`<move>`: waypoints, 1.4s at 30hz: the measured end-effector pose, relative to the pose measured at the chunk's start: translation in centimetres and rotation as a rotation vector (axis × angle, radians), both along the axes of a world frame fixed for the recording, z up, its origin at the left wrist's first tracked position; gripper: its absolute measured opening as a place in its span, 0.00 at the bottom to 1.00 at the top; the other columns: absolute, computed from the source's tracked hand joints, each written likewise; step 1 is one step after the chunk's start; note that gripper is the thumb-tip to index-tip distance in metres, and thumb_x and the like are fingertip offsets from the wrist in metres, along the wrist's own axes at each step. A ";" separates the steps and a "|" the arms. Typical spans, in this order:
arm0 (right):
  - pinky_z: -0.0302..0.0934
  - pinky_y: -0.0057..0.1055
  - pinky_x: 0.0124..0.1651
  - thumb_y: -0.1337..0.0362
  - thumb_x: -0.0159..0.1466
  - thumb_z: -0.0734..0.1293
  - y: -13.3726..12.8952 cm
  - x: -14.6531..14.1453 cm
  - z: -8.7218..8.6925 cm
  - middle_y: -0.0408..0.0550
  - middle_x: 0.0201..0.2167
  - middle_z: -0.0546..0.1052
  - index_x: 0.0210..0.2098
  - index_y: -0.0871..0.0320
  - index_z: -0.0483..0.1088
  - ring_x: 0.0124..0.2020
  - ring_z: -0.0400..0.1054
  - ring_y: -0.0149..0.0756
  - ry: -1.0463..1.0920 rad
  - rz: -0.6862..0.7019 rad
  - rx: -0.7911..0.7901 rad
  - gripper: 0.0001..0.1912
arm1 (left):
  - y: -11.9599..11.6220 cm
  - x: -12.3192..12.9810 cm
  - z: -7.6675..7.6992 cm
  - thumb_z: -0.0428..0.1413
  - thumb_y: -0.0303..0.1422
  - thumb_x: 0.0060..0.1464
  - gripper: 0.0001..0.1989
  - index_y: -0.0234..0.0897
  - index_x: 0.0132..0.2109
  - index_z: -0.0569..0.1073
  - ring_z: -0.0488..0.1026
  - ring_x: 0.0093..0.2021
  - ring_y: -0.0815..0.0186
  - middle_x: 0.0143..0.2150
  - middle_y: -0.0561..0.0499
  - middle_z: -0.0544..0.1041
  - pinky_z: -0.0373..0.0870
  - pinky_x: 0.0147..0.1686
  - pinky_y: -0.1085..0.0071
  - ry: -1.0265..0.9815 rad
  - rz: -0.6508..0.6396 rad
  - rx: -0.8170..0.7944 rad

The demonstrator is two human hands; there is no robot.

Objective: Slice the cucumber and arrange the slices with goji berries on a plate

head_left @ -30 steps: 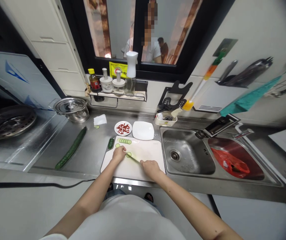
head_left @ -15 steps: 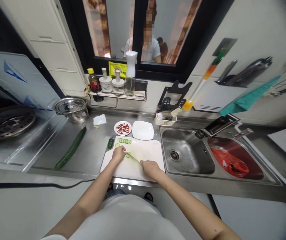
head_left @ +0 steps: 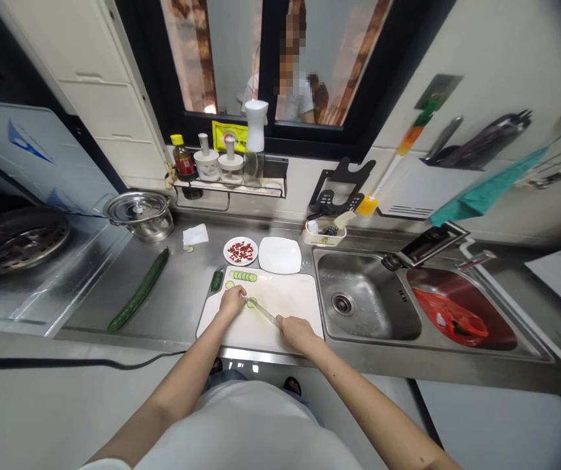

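My right hand (head_left: 297,331) is wrapped round the handle of a knife (head_left: 266,313). Its blade points left and its tip meets a cucumber slice (head_left: 251,302) lying on the white cutting board (head_left: 280,287). Closed fingertips of my left hand (head_left: 234,301) hold the left edge of that slice. Just beyond them lie a single round slice (head_left: 230,284) and a row of overlapping cucumber slices (head_left: 243,277). A short cucumber end piece (head_left: 217,281) rests at the board's upper left corner.
Behind the board stand a plate of chopped red bits (head_left: 241,251) and a white square plate (head_left: 280,255). A whole cucumber (head_left: 139,290) and a lidded steel pot (head_left: 145,219) are to the left. On the right is a double sink (head_left: 373,326) with a red plastic bag (head_left: 456,320).
The knife blade has turned slightly, so more of its flat side shows. Both hands stay in nearly the same place, and the slice under the tip has barely moved.
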State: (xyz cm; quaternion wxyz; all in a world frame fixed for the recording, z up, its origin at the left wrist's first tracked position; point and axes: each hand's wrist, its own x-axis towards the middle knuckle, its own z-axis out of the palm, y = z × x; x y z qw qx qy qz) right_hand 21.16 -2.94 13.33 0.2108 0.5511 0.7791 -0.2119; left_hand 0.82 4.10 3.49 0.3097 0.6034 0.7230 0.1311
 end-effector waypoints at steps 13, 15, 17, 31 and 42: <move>0.58 0.31 0.37 0.68 0.64 0.54 -1.0 1.3 -0.1 0.56 0.40 0.76 0.47 0.58 0.67 0.40 0.71 0.41 0.038 -0.036 0.013 0.16 | -1.9 0.5 0.3 0.52 0.28 0.54 0.09 0.37 0.42 0.73 0.71 0.41 0.64 0.39 0.47 0.75 0.62 0.42 0.72 0.012 -0.055 0.128; 0.55 0.29 0.36 0.66 0.65 0.55 -1.4 2.4 -0.5 0.54 0.39 0.76 0.44 0.58 0.68 0.40 0.71 0.40 0.072 -0.066 0.034 0.13 | -2.7 0.7 0.3 0.50 0.29 0.56 0.11 0.36 0.44 0.73 0.70 0.44 0.63 0.40 0.46 0.74 0.62 0.44 0.71 0.021 -0.099 0.181; 0.53 0.27 0.35 0.63 0.66 0.54 -1.8 3.6 -1.1 0.51 0.37 0.76 0.42 0.57 0.67 0.39 0.70 0.37 0.126 -0.144 0.072 0.13 | -3.4 0.9 0.3 0.50 0.31 0.57 0.12 0.36 0.47 0.73 0.68 0.47 0.61 0.42 0.44 0.72 0.61 0.47 0.69 0.046 -0.141 0.212; 0.48 0.25 0.33 0.59 0.67 0.54 -3.3 4.8 -3.9 0.48 0.36 0.76 0.40 0.57 0.66 0.38 0.69 0.34 0.324 -0.379 0.101 0.12 | -2.8 2.0 0.9 0.54 0.27 0.50 0.04 0.38 0.35 0.72 0.69 0.36 0.67 0.34 0.51 0.74 0.60 0.35 0.74 -0.030 -0.033 0.144; 0.47 0.24 0.32 0.60 0.66 0.55 -2.6 4.7 -3.2 0.47 0.35 0.76 0.39 0.57 0.67 0.35 0.68 0.33 0.310 -0.370 0.076 0.12 | -1.3 -1.1 0.7 0.53 0.29 0.53 0.03 0.39 0.37 0.70 0.71 0.32 0.69 0.32 0.53 0.75 0.60 0.33 0.76 -0.040 0.239 0.161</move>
